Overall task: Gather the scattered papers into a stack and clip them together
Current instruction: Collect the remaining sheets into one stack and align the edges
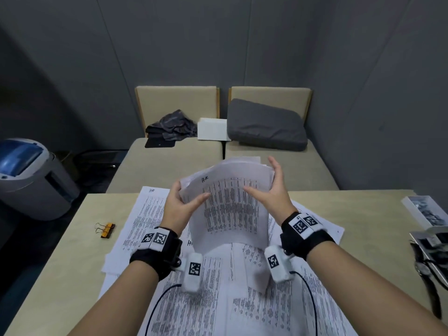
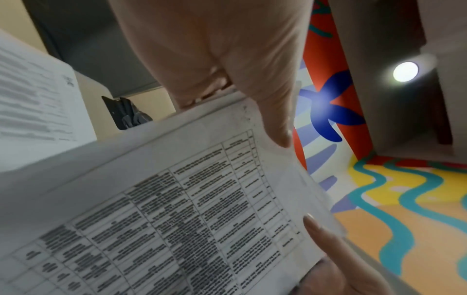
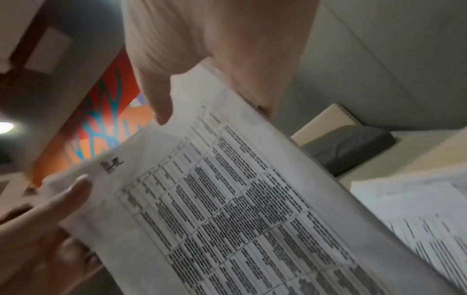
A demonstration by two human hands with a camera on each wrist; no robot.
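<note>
From the head view, I am holding a stack of printed papers [image 1: 230, 202] upright above the loose sheets [image 1: 218, 299] on the table [image 1: 363, 214], my left hand [image 1: 180, 206] and right hand [image 1: 271, 190] gripping its upper corners while the orange binder clip [image 1: 106, 229] is lying off to the left. From the left wrist, my left thumb [image 2: 272, 111] is pinching the top page. From the right wrist, my right thumb [image 3: 156, 99] is pressing on the stack's front, fingers wrapping behind it.
</note>
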